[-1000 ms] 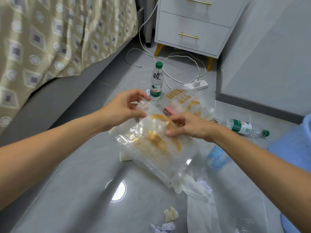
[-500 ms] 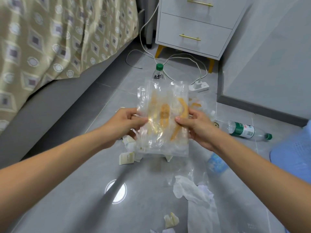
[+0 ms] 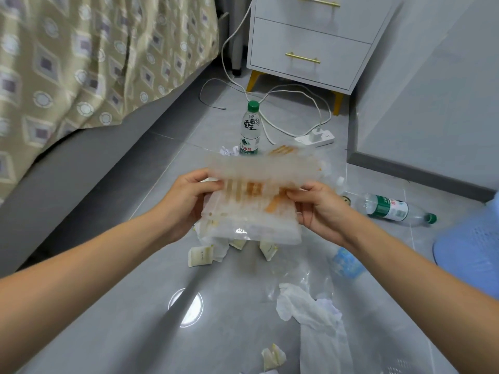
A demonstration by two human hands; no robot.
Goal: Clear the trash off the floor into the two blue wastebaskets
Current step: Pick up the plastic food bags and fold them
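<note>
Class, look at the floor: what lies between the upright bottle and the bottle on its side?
In the head view, between the upright bottle and the lying bottle lies an orange-printed clear wrapper; the held plastic bag hides the rest.

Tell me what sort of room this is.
Most likely a bedroom: a bed with a patterned cover stands on the left, a white nightstand with gold handles beside it, and a power strip lies on the tiled floor.

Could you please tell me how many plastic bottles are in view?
2: one upright bottle near the nightstand, one lying bottle by the wall. Others may be hidden behind the wrapper.
</note>
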